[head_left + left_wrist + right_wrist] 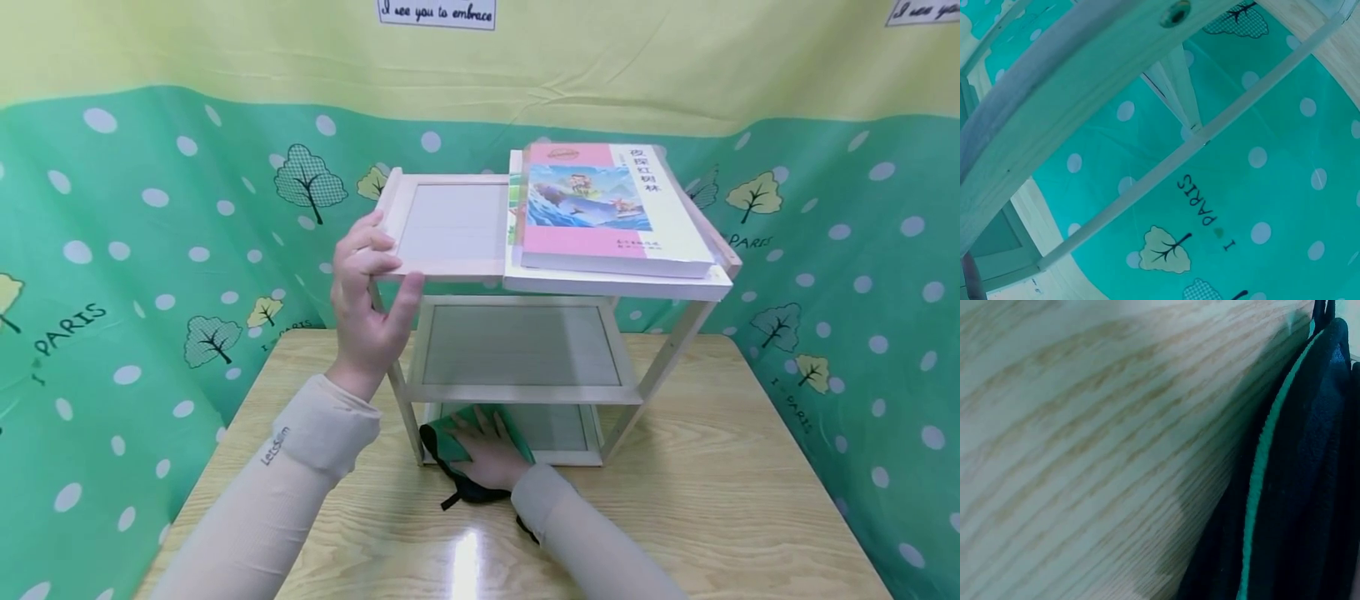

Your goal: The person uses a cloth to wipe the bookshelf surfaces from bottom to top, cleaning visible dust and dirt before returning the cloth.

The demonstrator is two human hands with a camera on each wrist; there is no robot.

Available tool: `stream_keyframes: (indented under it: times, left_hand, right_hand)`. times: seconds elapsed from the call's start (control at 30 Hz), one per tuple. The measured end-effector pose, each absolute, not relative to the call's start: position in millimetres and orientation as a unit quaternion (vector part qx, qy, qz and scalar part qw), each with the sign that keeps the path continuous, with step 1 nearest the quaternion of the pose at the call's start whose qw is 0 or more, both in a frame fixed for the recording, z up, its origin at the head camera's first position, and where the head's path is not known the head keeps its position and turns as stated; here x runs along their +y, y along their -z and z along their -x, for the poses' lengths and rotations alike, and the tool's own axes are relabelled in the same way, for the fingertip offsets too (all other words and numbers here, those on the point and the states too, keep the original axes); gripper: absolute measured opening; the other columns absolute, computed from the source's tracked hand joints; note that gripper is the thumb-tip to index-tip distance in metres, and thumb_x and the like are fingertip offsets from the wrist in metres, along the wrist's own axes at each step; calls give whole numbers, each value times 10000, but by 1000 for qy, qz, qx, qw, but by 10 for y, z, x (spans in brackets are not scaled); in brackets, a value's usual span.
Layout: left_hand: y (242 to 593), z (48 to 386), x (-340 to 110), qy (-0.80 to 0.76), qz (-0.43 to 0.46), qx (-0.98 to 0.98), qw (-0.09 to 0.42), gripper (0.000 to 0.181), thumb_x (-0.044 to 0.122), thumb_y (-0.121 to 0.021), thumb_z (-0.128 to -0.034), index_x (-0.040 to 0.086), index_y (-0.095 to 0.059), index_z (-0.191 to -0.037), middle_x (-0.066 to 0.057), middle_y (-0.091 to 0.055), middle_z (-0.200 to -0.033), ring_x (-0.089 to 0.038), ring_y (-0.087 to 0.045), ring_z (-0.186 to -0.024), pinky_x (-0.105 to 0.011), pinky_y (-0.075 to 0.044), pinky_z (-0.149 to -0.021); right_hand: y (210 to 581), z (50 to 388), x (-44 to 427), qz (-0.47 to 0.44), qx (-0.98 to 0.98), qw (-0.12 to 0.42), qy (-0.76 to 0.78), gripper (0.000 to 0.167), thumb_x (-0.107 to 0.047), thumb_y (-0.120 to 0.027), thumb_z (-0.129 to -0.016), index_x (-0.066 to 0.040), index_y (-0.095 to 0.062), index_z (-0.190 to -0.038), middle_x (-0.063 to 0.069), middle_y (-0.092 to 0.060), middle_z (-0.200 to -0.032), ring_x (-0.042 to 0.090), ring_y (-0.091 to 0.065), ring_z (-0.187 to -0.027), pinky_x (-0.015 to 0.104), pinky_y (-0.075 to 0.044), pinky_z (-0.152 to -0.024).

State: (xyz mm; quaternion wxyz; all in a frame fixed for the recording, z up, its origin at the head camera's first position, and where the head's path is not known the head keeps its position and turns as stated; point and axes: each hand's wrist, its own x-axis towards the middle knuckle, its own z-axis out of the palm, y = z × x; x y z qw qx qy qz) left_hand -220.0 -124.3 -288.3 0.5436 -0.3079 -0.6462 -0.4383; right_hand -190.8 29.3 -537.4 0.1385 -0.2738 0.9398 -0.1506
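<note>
A pale wooden three-tier shelf rack (525, 393) stands on the table. My left hand (371, 304) grips the left end of its top tier, the thumb at the front edge. Low down, my right hand (487, 450) rests with spread fingers on a green cloth item (517, 429) with black edging and a short black strap, lying partly on the bottom tier. Its exact kind cannot be told. The right wrist view shows dark folded fabric (1297, 462) with a thin green strip. In the left wrist view, the rack's frame (1122, 69) crosses close to the camera.
Books lie stacked on the right of the top tier, the upper one a pink and white book (592, 200). A wooden table (750, 500) bears the rack. Behind and at both sides hangs a green and yellow curtain (225, 167) with white dots and trees.
</note>
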Motion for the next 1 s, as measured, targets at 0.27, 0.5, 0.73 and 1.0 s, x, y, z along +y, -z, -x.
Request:
stream_keyframes:
  times: [0.27,0.5,0.73,1.0]
  left_hand:
    - [2878,2188,-1251,440,308,-649,539,387,416,-565,-949,46,-455,-930,-236,-521,-1018,-419,-512,-1272,-499,-406,-1135]
    - [2877,2186,-1256,437,305,-652,539,395,430,-559,-950,50,-453,-934,-235,-520,-1021,-407,-512,-1275,-499,-406,-1135]
    - [2883,2185,-1248,436,305,-655,537,394,425,-555,-952,47,-448,-933,-237,-518,-1017,-418,-513,-1275,-497,-406,-1138]
    - [2880,2185,-1249,433,303,-654,541,391,425,-556,-951,47,-457,-929,-233,-525,-1017,-417,-515,-1275,-499,-407,-1135]
  right_hand:
    - [5354,1884,289,271,940,141,154,598,-456,-493,-995,-291,-331,-1546,-27,-211,-1652,332,-32,-1547,599,-27,-1245]
    - [5363,1867,278,271,941,134,151,594,-456,-494,-995,-288,-339,-1542,-17,-215,-1651,334,-40,-1547,600,-36,-1245]
    - [5328,1828,289,269,943,131,147,590,-442,-507,-993,-281,-350,-1538,-9,-236,-1645,339,-65,-1545,599,-55,-1245]
    - [5268,1799,286,270,945,119,138,588,-431,-532,-983,-267,-376,-1526,2,-279,-1631,350,-124,-1536,599,-108,-1241]
